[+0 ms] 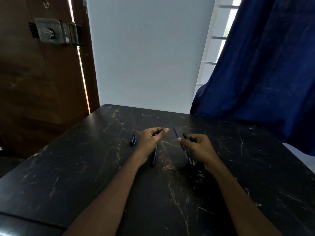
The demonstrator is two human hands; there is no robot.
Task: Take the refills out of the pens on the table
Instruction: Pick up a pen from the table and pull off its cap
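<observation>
Right hand (199, 145) grips several refills (175, 133) plus a black pen part (185, 135); left hand (153, 138), at its 9 o'clock, is curled, unclear whether holding the pen (154, 155) at its 6 o'clock; the overfull right grip could spill refills onto the table (255, 167).

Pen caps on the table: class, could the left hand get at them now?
Probably yes: the pen caps lie just beside the left hand, with only bare table between.

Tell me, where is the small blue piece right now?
In the head view, the small blue piece lies on the dark table beside a black one, just left of the left hand.
</observation>
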